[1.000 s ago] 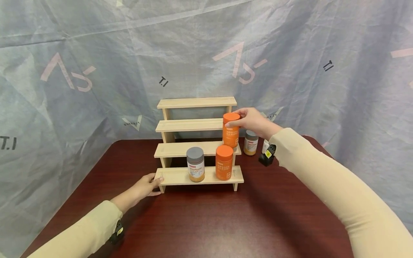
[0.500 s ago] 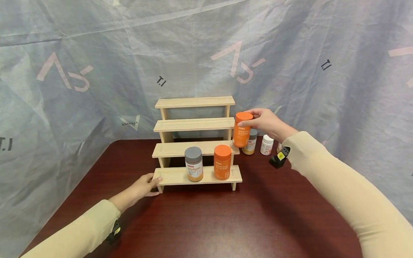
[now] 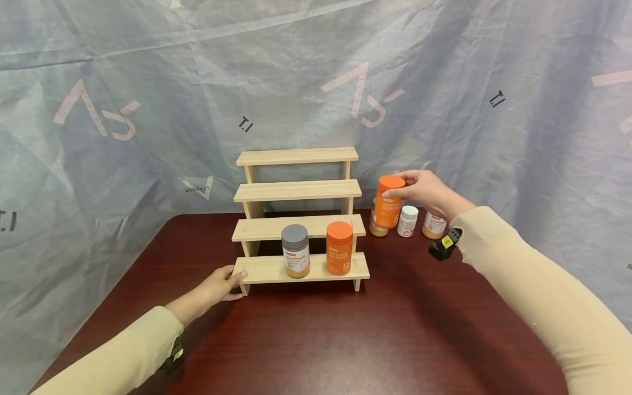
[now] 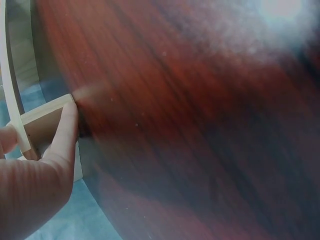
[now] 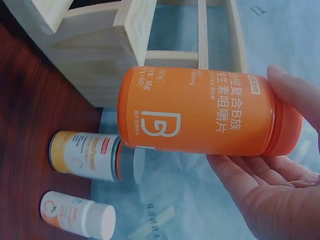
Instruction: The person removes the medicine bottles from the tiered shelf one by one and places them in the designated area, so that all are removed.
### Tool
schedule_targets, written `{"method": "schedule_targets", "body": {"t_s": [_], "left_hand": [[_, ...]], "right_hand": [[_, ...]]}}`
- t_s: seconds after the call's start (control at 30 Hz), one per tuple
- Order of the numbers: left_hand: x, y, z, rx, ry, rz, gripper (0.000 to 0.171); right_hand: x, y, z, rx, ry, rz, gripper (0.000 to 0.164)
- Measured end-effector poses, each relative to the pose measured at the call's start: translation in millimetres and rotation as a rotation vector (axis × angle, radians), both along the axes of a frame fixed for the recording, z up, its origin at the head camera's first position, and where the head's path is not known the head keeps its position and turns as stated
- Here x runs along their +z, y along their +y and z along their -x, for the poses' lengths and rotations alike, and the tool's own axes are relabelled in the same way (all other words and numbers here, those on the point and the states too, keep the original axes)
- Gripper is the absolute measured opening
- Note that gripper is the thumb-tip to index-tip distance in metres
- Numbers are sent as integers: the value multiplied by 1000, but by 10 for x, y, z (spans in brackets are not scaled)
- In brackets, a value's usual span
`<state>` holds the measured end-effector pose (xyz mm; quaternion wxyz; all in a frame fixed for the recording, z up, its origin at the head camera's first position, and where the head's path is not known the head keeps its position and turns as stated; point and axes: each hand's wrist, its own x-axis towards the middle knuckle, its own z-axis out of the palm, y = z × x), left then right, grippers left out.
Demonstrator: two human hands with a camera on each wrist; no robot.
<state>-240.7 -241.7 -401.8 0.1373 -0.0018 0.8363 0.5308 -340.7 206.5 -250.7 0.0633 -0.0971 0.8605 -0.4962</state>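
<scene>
My right hand [image 3: 425, 191] grips an orange supplement bottle [image 3: 388, 204] near its lid, holding it upright to the right of the wooden tiered shelf [image 3: 296, 227]. In the right wrist view the bottle [image 5: 200, 111] shows white lettering, with thumb on one side and fingers on the other. My left hand [image 3: 220, 285] holds the left end of the shelf's lowest step, thumb on top; in the left wrist view a finger lies along its end support [image 4: 47, 111]. On that lowest step stand a grey-lidded jar [image 3: 296, 253] and another orange bottle [image 3: 339, 249].
Behind the held bottle, partly hidden, is a grey-lidded jar [image 5: 87, 156]. Right of it on the dark red table [image 3: 316, 340] stand a small white bottle [image 3: 407, 221] and another jar [image 3: 434, 226], partly behind the right hand. A grey cloth [image 3: 296, 82] hangs along the back.
My right hand has carried the orange bottle rightward, from over the shelf's second step to beyond the shelf's right side. The left hand keeps its hold on the lowest step.
</scene>
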Motion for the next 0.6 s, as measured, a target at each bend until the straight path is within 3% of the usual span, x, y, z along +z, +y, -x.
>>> {"method": "schedule_targets", "body": {"t_s": [0.23,0.6], "left_hand": [[0,6,-9,-6,5,-1,55],[-3,8,-4,1,4,-8,56]], "right_hand": [[-72,140,21,-28,15,-19,67],[-250,460,39,-61,-48,-26,76]]}}
